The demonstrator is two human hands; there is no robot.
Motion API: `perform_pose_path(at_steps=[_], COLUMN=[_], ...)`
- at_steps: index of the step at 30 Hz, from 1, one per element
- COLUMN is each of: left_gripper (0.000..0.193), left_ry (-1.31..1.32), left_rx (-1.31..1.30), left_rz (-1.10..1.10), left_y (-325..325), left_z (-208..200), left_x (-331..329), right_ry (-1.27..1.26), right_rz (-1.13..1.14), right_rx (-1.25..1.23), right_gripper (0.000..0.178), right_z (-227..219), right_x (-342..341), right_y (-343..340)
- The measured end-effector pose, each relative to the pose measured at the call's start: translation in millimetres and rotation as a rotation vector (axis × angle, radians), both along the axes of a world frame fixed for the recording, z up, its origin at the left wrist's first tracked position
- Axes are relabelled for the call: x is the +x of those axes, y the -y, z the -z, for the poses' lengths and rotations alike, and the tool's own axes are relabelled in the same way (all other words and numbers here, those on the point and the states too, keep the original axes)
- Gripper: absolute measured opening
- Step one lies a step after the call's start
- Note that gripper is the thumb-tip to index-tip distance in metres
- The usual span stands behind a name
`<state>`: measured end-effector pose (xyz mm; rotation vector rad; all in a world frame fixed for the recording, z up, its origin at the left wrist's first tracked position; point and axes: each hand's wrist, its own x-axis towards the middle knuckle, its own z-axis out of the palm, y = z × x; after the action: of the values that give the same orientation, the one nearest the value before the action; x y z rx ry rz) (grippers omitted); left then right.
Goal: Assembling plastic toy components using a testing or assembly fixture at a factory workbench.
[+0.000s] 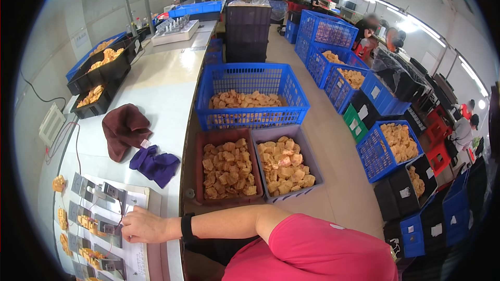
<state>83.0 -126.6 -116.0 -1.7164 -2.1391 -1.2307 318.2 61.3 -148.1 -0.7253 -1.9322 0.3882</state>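
Note:
My right hand (141, 226) reaches across from the lower right, with a black band on its wrist. Its fingers are curled in at the edge of a test fixture, a pale board (139, 198) with rows of grey metal blocks (112, 191). What the fingertips hold, if anything, is hidden. Small yellow-orange parts (87, 222) sit between several pairs of blocks. More loose yellow-orange parts (59, 183) lie along the board's left side. Thin red wires run close to the fingers. My left hand is out of view.
A brown cloth (124, 131) and a purple cloth (155, 165) lie on the white bench (172, 80). Beside it stand a red-brown bin (199, 166), a grey bin (317, 169) and a blue crate (250, 120), all holding yellow-orange parts. Stacked crates line the aisle; other people sit farther off.

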Motion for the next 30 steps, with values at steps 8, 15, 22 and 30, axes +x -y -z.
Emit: perform_pose_path(at_steps=[8,15,22,30], left_gripper=[0.038,0.037,0.038,0.039], left_ry=[-0.020,-0.021,0.017,-0.013], left_rx=[-0.005,-0.014,-0.043,-0.014], left_rz=[-0.004,-0.031,-0.017,-0.037], left_y=[-0.4,3.4,-0.1,1.1], left_z=[-0.2,0.2,-0.9,-4.1], left_x=[-0.4,-0.3,3.6,5.2], right_ry=[0.024,0.040,0.042,0.033], right_rz=[0.025,-0.001,0.022,0.001], right_rx=[0.009,-0.022,-0.016,-0.005], right_gripper=[0.006,0.006,0.007,0.006], right_z=[3.6,1.2,0.9,1.4], right_x=[-2.0,-1.4,2.1,0.0], right_y=[-2.6,1.1,-0.3,-0.6])
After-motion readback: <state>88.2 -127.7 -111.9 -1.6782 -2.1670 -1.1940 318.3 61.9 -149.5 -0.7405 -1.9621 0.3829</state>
